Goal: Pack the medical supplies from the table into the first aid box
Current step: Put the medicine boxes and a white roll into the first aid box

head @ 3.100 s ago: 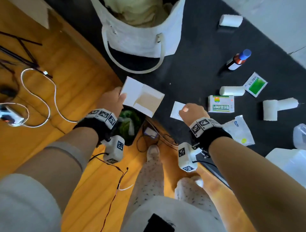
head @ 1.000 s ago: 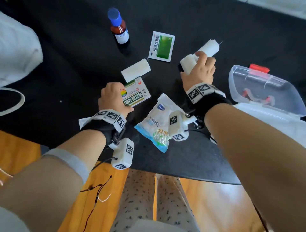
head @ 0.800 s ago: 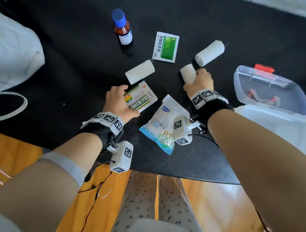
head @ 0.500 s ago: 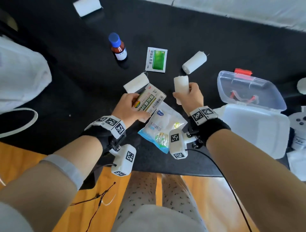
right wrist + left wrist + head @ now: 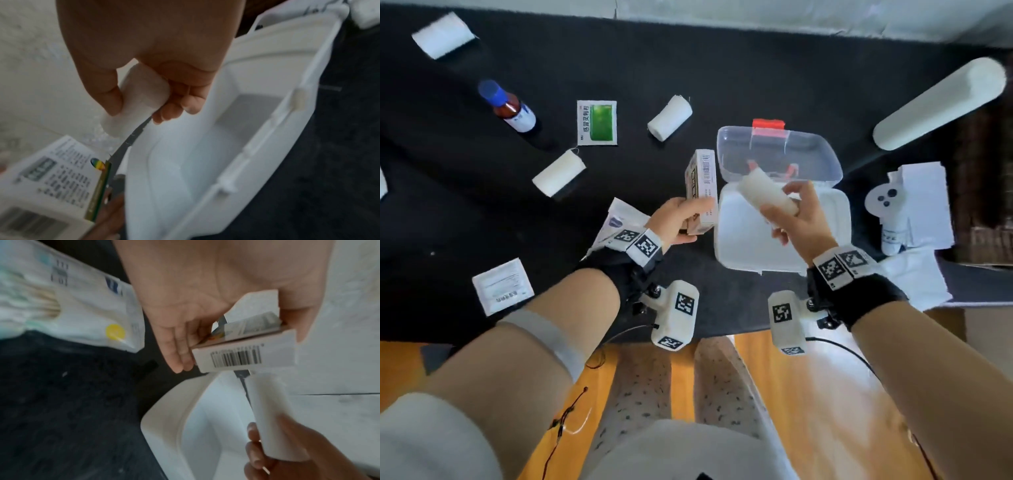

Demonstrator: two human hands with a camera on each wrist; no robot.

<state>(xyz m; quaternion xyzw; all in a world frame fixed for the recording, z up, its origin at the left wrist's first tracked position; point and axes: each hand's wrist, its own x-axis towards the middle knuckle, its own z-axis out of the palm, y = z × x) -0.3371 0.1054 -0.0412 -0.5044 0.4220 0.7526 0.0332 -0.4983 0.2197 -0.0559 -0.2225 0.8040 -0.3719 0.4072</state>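
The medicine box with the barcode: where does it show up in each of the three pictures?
Head: medicine box at centre, gripped by the left hand.
Left wrist: right of centre, barcode facing the camera.
Right wrist: bottom left corner.
Shared landmark: the open white first aid box beside it.

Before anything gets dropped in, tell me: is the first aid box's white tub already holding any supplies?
No, the right wrist view shows the first aid box with a bare white interior, and the gauze roll is in the right hand.

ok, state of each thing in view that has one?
first aid box: open, empty
clear lid: swung back
medicine box: held by left hand
gauze roll: held over box by right hand
brown bottle: capped, upright
green sachet: flat on table
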